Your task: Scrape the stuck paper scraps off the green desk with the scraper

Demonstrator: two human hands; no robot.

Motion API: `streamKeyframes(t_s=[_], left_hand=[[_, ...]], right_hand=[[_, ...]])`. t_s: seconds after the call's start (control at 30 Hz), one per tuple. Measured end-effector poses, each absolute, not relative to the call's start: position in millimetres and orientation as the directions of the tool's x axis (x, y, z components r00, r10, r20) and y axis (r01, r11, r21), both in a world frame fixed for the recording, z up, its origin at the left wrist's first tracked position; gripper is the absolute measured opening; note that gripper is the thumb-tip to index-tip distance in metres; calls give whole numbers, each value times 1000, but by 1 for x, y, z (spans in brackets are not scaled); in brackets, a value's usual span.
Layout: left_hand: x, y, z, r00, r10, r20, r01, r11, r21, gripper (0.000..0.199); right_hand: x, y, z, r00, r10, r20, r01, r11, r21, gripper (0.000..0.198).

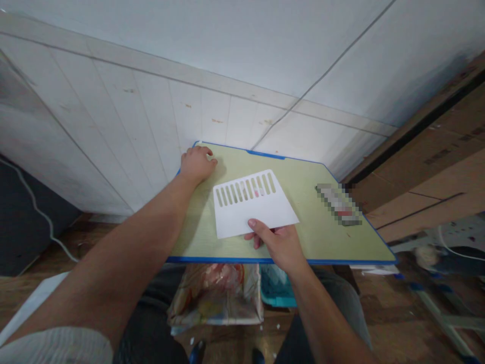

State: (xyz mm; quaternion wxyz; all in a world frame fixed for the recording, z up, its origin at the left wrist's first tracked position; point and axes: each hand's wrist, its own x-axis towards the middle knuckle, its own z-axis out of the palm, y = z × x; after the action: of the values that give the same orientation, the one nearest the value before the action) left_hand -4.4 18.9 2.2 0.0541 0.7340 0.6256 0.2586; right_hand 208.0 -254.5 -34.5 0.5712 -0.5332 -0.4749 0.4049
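Observation:
A white card (246,217) with a row of long rounded slots along its far side is in my right hand (282,242). The thumb lies on top of its near edge, and the other fingers are underneath, partly hidden. Through a few slots, small pinkish and brownish patches show. My left hand (197,164) rests at the far left corner of the table (303,242), its fingers loosely bent and the thumb apart from them. Nothing shows in that hand, and it does not touch the card.
A blurred-out flat object (339,203) lies on the table's right side. Below the front edge are a lined box (212,313) with pinkish scraps and a teal bin (278,301). A white wall (212,65) stands behind, cardboard boxes (428,167) on the right.

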Motion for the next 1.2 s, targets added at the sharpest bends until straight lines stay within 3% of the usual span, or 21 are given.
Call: streamKeyframes(t_s=[0.47, 0.7, 0.8, 0.97, 1.07, 1.2], left_hand=[[11, 22, 0, 158, 938, 309, 879, -276, 389, 55], [31, 40, 0, 233, 931, 280, 871, -328, 366, 59], [33, 45, 0, 235, 942, 241, 872, -314, 376, 63], [20, 47, -3, 183, 948, 262, 889, -273, 367, 65], [10, 44, -4, 169, 942, 290, 903, -266, 337, 64], [4, 39, -2, 180, 943, 281, 917, -264, 299, 66]], right_hand=[[214, -265, -31, 126, 991, 46, 13, 45, -999, 52], [212, -268, -31, 176, 984, 29, -3, 30, -1000, 47], [227, -262, -22, 248, 967, 61, -7, 64, -998, 41], [290, -218, 15, 493, 833, 252, 98, 235, -967, 25], [311, -170, 32, 405, 876, 260, 170, 208, -963, 35], [302, -110, 34, 229, 970, 78, 113, 54, -992, 36]])
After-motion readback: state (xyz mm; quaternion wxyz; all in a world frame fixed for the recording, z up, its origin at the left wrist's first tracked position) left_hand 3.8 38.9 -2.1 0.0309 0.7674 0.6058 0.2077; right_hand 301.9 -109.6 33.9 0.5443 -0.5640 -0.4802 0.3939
